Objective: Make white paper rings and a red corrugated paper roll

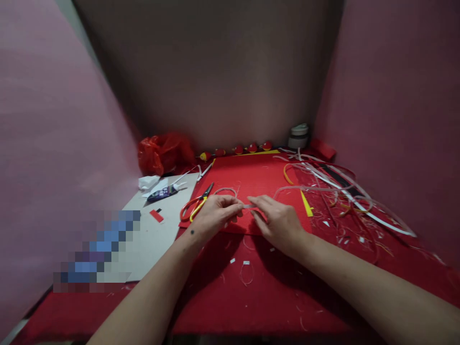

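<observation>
Narrow pale strip [247,206], straight, roughly level; over red ridged sheet [247,175]

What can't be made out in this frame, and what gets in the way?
All in the head view:
Pale strip: its run inside the left hand and any grip by the right hand are covered by the hands themselves.
Tube: print too small and dim to read.
Pixelated patch: mosaic blocks hide what is there.
Red plastic bag: its folds hide any contents.
</observation>
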`<state>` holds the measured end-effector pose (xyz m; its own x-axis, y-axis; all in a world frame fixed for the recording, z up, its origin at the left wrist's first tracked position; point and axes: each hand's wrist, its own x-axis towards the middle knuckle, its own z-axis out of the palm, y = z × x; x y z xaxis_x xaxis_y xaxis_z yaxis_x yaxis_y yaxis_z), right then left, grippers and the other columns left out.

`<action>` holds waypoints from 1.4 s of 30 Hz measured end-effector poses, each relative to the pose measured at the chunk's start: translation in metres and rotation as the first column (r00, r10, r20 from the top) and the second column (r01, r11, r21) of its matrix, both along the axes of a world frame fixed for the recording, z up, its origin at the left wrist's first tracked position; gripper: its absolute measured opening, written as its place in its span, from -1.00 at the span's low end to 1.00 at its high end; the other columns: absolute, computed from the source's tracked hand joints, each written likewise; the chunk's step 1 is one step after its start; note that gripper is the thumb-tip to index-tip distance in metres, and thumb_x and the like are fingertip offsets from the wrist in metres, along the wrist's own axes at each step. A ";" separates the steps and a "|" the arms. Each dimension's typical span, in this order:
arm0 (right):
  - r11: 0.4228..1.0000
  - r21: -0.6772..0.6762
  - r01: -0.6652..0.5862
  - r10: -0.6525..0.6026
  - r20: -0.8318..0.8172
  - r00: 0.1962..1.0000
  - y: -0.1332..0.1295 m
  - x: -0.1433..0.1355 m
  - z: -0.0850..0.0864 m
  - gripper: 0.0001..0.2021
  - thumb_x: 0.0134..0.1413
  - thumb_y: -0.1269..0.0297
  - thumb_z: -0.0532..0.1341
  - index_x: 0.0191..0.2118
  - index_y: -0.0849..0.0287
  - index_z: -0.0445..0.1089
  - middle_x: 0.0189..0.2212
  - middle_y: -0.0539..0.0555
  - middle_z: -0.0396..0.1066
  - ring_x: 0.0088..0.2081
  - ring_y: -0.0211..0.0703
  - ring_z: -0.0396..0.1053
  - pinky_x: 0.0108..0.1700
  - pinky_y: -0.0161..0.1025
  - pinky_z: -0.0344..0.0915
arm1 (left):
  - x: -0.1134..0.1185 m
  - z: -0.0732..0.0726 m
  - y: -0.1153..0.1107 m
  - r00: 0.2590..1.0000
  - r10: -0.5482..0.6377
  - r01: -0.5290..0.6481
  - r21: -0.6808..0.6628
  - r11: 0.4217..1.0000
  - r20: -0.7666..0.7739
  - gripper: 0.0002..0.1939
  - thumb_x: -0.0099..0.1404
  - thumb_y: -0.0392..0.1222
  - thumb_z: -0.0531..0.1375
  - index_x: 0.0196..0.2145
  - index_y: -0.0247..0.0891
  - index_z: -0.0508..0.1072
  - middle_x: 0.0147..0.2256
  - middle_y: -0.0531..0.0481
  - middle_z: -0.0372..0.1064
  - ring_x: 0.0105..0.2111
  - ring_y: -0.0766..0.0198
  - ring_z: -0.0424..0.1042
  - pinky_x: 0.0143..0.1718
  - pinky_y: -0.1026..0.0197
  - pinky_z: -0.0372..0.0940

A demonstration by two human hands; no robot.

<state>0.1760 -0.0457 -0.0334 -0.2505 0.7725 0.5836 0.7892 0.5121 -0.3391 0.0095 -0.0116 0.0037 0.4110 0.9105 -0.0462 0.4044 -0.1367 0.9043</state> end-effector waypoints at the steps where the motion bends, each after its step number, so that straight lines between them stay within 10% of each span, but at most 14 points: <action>1: 1.000 -0.025 0.012 -0.012 0.023 1.000 0.001 -0.001 -0.001 -0.73 0.11 0.36 0.04 -0.11 0.25 0.36 -0.27 0.12 0.42 -0.30 -0.18 0.38 -0.32 -0.30 0.22 | 0.002 0.001 -0.002 1.000 -0.019 0.019 0.001 1.000 -0.002 -0.78 0.13 -0.13 0.14 -0.47 -0.38 0.41 -0.66 0.12 0.18 -0.65 0.48 0.11 -0.61 0.39 0.02; 13: 0.998 -0.046 0.047 -0.045 0.037 0.998 0.004 0.003 -0.001 -0.77 0.11 0.26 0.06 -0.45 0.19 0.40 -0.52 0.02 0.40 -0.45 -0.26 0.26 -0.42 -0.30 0.06 | 0.005 0.002 -0.004 0.998 0.000 0.007 0.101 0.995 -0.067 -0.85 0.10 -0.20 0.15 -0.47 -0.37 0.39 -0.61 0.12 0.21 -0.61 0.48 0.14 -0.58 0.40 0.06; 21: 0.991 0.134 -0.017 0.002 0.115 0.993 0.004 0.003 0.004 -0.79 0.08 0.33 0.08 -0.49 0.21 0.39 -0.53 0.07 0.38 -0.31 -0.15 0.17 -0.10 -0.18 0.02 | 0.009 -0.006 -0.004 0.994 0.012 0.011 0.216 0.976 -0.107 -0.83 0.11 -0.17 0.13 -0.50 -0.35 0.35 -0.61 0.11 0.20 -0.59 0.45 0.14 -0.54 0.38 0.06; 29: 0.998 -0.049 -0.032 0.030 -0.036 0.999 0.008 0.003 -0.001 -0.85 0.03 0.35 0.12 -0.47 0.24 0.38 -0.54 0.04 0.38 -0.44 -0.23 0.21 -0.27 -0.24 0.03 | 0.008 -0.019 -0.004 0.994 -0.043 0.067 0.245 0.967 -0.104 -0.85 0.14 -0.20 0.08 -0.48 -0.34 0.35 -0.55 0.09 0.23 -0.53 0.43 0.17 -0.49 0.38 0.09; 42: 0.934 -0.252 -0.252 0.159 -0.336 0.928 0.008 0.006 0.005 -0.74 0.08 0.25 0.08 -0.54 0.24 0.33 -0.64 -0.03 0.27 -0.56 -0.33 0.15 -0.46 -0.35 0.06 | 0.003 -0.006 -0.004 0.981 -0.160 0.168 -0.071 0.983 0.106 -0.87 0.08 -0.26 0.14 -0.40 -0.39 0.41 -0.59 0.09 0.26 -0.65 0.50 0.16 -0.59 0.40 0.08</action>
<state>0.1818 -0.0373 -0.0287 -0.2670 0.8678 0.4190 0.5108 0.4962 -0.7021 0.0121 -0.0155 -0.0027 0.5605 0.8254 -0.0670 0.2902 -0.1200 0.9494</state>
